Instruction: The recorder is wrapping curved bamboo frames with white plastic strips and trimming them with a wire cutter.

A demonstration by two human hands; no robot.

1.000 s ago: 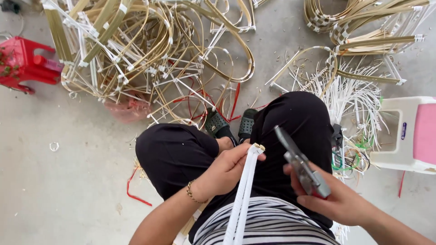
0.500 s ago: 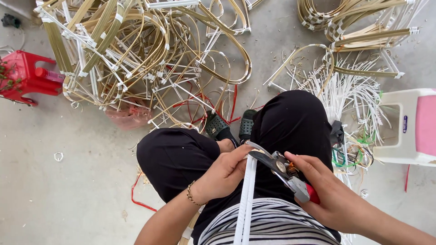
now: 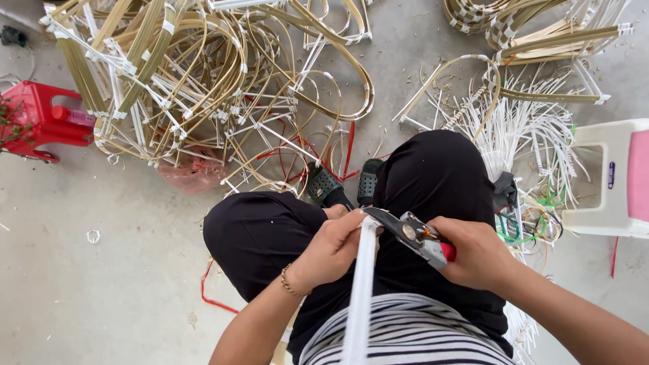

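Observation:
I sit with black-trousered knees drawn up. My left hand [image 3: 330, 249] pinches the top end of a long white strip [image 3: 358, 297] that runs down over my striped shirt. My right hand [image 3: 476, 253] grips red-handled metal cutters [image 3: 409, 233], whose dark blades point left and meet the strip's tip right beside my left fingers. A thin bracelet circles my left wrist. Both hands hover over my lap, close together.
A big tangled heap of bent bamboo and white-bound frames [image 3: 203, 88] lies ahead on the concrete floor. Loose white strips [image 3: 520, 135] pile at right beside a white and pink plastic stool [image 3: 608, 179]. A red stool [image 3: 40, 122] stands at left. Dark sandals [image 3: 338, 186] show below the knees.
My right hand has swung the cutters left and down, from held away to the blades touching the tip of the strip. My left hand kept its pinch on the strip.

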